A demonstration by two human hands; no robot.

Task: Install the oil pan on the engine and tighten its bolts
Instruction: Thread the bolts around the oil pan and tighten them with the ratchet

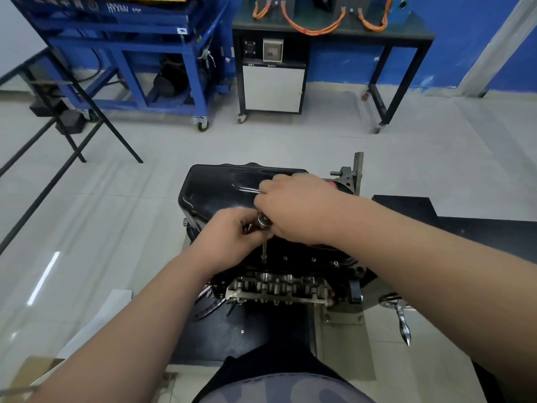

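A black oil pan (220,187) lies on top of the upturned engine (279,286), which sits on a stand at the centre. A socket wrench (263,225) stands upright with its extension down on a bolt at the pan's near flange. My right hand (293,207) is closed around the wrench head and handle. My left hand (232,231) pinches the extension just below the head and also holds a few loose bolts between its fingers. More bolt heads (313,259) show along the flange to the right.
The engine stand's chrome crank handle (402,318) hangs at the right. A blue wheeled frame (130,53) and a black bench with orange cables (331,33) stand at the back. A black folding stand (72,112) is at the left. Pale tiled floor surrounds the stand.
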